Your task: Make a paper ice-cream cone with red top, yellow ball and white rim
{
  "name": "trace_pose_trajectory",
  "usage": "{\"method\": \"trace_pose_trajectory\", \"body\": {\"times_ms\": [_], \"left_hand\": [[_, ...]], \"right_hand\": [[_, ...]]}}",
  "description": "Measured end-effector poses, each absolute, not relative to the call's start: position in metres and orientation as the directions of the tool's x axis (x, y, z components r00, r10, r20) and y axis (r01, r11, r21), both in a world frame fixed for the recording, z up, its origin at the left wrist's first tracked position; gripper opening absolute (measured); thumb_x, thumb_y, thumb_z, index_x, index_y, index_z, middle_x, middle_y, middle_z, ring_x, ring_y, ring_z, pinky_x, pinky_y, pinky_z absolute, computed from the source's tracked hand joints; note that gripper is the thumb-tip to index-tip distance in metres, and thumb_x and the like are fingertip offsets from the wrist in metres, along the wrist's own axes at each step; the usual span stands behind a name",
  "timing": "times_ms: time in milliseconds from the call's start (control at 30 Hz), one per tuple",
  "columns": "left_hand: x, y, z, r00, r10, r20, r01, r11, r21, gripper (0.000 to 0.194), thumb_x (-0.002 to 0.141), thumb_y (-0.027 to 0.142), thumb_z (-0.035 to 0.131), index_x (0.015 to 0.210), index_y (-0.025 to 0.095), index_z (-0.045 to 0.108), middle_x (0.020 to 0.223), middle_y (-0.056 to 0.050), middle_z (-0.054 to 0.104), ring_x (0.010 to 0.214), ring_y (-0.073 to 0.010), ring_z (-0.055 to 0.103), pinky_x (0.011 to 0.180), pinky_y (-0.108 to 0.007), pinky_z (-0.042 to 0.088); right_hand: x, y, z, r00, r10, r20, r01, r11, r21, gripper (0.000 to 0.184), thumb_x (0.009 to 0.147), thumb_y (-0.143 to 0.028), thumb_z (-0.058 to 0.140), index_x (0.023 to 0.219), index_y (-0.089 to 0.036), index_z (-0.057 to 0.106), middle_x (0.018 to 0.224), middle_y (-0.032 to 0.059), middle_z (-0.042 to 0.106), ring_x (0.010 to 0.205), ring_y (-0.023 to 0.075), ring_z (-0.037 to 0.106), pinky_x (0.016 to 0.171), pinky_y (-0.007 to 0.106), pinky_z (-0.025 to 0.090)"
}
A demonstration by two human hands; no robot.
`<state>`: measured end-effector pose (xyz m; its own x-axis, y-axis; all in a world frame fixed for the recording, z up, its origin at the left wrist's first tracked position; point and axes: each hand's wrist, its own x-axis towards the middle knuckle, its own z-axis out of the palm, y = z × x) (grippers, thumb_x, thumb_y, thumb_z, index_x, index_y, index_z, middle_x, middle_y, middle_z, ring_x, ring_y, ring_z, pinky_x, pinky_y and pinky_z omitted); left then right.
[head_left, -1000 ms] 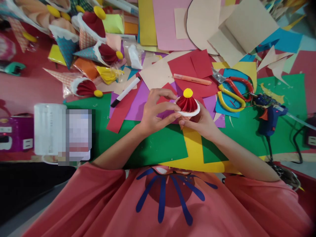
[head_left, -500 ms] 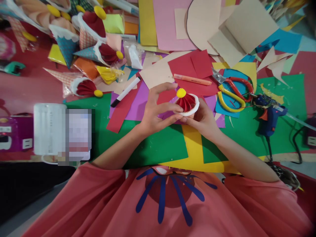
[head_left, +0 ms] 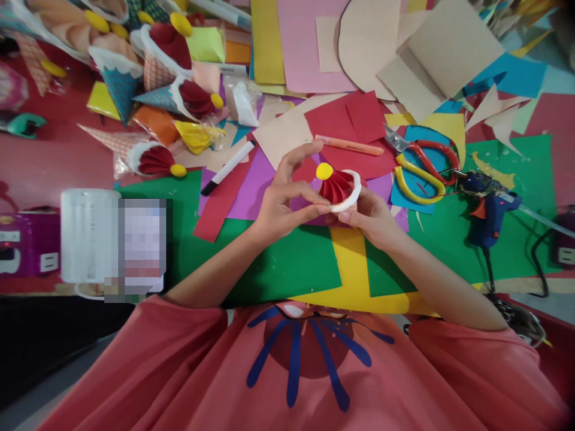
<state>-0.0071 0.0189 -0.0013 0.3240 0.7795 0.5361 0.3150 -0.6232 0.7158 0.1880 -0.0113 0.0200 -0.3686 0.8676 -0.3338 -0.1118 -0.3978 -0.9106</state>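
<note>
Between my two hands is a paper ice cream cone with pleated red folds, a yellow ball on top and a white rim. It tilts so that the yellow ball points up and to the left. My left hand pinches the near left part of the white rim between thumb and fingers, its index finger raised and curved clear of the ball. Wrapped around the cone's lower part from the right is my right hand, its thumb just under the rim. The cone's pointed end is hidden by the right hand.
Scissors with red and yellow handles lie right of my hands, beside a blue glue gun. An orange marker and a white marker rest on paper scraps. Several finished cones lie at the left; a phone is nearer.
The cone has tipped to the left, carrying its yellow ball left and turning the white rim more upright. My left index finger has lifted away from it.
</note>
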Motion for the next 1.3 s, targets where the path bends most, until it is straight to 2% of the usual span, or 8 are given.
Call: {"method": "trace_pose_trajectory", "body": {"times_ms": [133,367,700,900,1000,1067,1167,1300], "left_hand": [[-0.0064,0.0194,0.0027,0.318,0.752,0.577,0.186,-0.646,0.740,0.022,0.088,0.050,0.061,0.082,0.031,0.068,0.142,0.002,0.052,0.138,-0.0253,0.048,0.110,-0.054,0.050],[-0.0070,0.0135,0.0053,0.330,0.765,0.554,0.259,-0.637,0.726,0.024,0.091,0.054,0.054,0.096,0.033,0.066,0.143,0.000,0.050,0.137,-0.0238,0.048,0.110,-0.053,0.050],[-0.0074,0.0176,0.0058,0.315,0.652,0.690,0.354,-0.755,0.552,0.010,0.091,0.041,0.061,0.093,0.034,0.068,0.132,0.003,0.057,0.122,-0.0185,0.058,0.103,-0.043,0.054],[-0.0075,0.0178,-0.0003,0.333,0.734,0.592,0.326,-0.678,0.658,0.028,0.091,0.051,0.055,0.087,0.028,0.070,0.136,0.002,0.055,0.132,-0.0227,0.052,0.108,-0.045,0.051],[-0.0085,0.0181,-0.0027,0.353,0.750,0.560,0.322,-0.659,0.680,0.031,0.091,0.054,0.054,0.089,0.029,0.071,0.138,0.002,0.054,0.134,-0.0239,0.050,0.110,-0.047,0.049],[-0.0089,0.0181,-0.0021,0.341,0.749,0.568,0.305,-0.660,0.687,0.030,0.091,0.055,0.053,0.095,0.031,0.071,0.138,0.001,0.054,0.133,-0.0238,0.052,0.109,-0.048,0.049],[-0.0087,0.0174,0.0012,0.302,0.719,0.625,0.286,-0.694,0.660,0.025,0.091,0.050,0.057,0.107,0.034,0.068,0.135,0.001,0.057,0.127,-0.0218,0.056,0.106,-0.043,0.051],[-0.0086,0.0147,0.0047,0.326,0.634,0.701,0.370,-0.768,0.522,0.028,0.093,0.041,0.057,0.120,0.040,0.063,0.137,0.002,0.057,0.124,-0.0204,0.059,0.108,-0.040,0.048]], "right_hand": [[0.1874,-0.0108,0.0203,-0.354,0.878,-0.322,-0.131,-0.388,-0.912,0.065,0.065,-0.050,0.083,0.120,-0.026,0.058,0.117,0.0026,0.067,0.100,0.0193,0.066,0.073,0.030,0.061],[0.1846,-0.0102,0.0222,-0.300,0.927,-0.225,-0.073,-0.258,-0.963,0.067,0.066,-0.049,0.082,0.123,-0.026,0.054,0.129,0.0044,0.064,0.126,0.0246,0.057,0.110,0.043,0.047],[0.1856,-0.0106,0.0175,-0.238,0.963,-0.129,0.036,-0.124,-0.992,0.066,0.071,-0.046,0.079,0.125,-0.024,0.049,0.121,0.0074,0.063,0.120,0.0272,0.058,0.108,0.048,0.046],[0.1861,-0.0100,0.0132,-0.219,0.974,-0.058,0.077,-0.042,-0.996,0.066,0.071,-0.046,0.079,0.124,-0.022,0.049,0.117,0.0079,0.063,0.117,0.0271,0.060,0.106,0.048,0.048],[0.1851,-0.0108,0.0144,-0.226,0.971,-0.082,0.030,-0.078,-0.997,0.066,0.070,-0.043,0.080,0.123,-0.023,0.049,0.116,0.0068,0.063,0.112,0.0255,0.062,0.096,0.043,0.055],[0.1842,-0.0114,0.0158,-0.267,0.952,-0.150,-0.038,-0.166,-0.985,0.063,0.071,-0.045,0.079,0.122,-0.026,0.048,0.109,0.0047,0.064,0.093,0.0206,0.067,0.071,0.034,0.060],[0.1833,-0.0117,0.0179,-0.335,0.906,-0.259,-0.156,-0.325,-0.933,0.059,0.074,-0.048,0.077,0.118,-0.026,0.045,0.092,-0.0004,0.064,0.062,0.0115,0.064,0.043,0.022,0.050],[0.1830,-0.0111,0.0199,-0.361,0.880,-0.307,-0.275,-0.415,-0.867,0.052,0.075,-0.048,0.077,0.106,-0.023,0.045,0.086,-0.0037,0.061,0.058,0.0096,0.066,0.039,0.019,0.048]]}}
